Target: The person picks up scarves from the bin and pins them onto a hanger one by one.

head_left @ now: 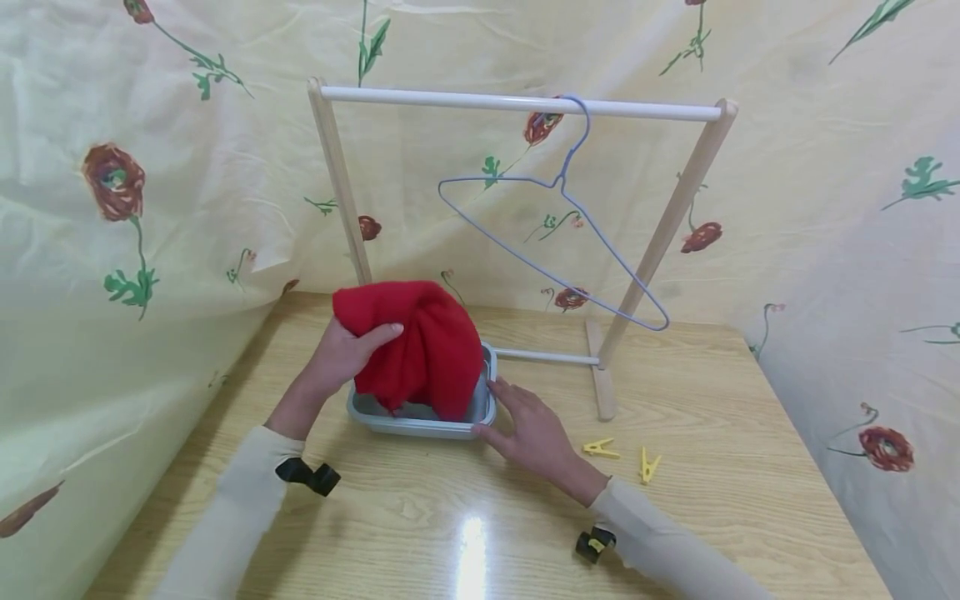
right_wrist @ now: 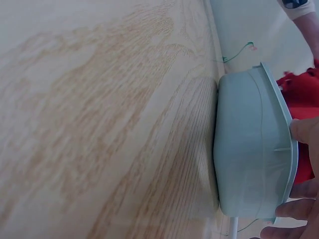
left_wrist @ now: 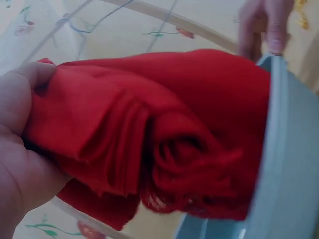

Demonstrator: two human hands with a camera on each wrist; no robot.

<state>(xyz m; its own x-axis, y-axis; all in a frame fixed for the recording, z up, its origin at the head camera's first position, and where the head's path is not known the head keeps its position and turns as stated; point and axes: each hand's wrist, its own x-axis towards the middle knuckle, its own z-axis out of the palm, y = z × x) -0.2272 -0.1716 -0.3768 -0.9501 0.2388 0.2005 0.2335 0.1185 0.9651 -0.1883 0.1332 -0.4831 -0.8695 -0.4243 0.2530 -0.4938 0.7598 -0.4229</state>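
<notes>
My left hand (head_left: 341, 354) grips a folded red scarf (head_left: 427, 342), thumb on top, and holds it up over a light blue-grey plastic basin (head_left: 423, 428). Fringe (left_wrist: 194, 169) shows at the scarf's end in the left wrist view. The scarf's lower part hangs inside the basin and hides much of its inside. At the basin's right front corner, my right hand (head_left: 528, 429) holds the rim, its thumb at the front and its fingers along the right side. The basin's outer wall (right_wrist: 249, 149) stands on the table in the right wrist view.
Behind the basin stands a wooden rack with a white rail (head_left: 450, 98). A blue wire hanger (head_left: 517, 265) hangs from it, right of the middle. Two yellow clothespins (head_left: 602, 449) lie on the wooden table (head_left: 720, 500) to the right. Flower-patterned cloth (head_left: 825, 250) surrounds the table.
</notes>
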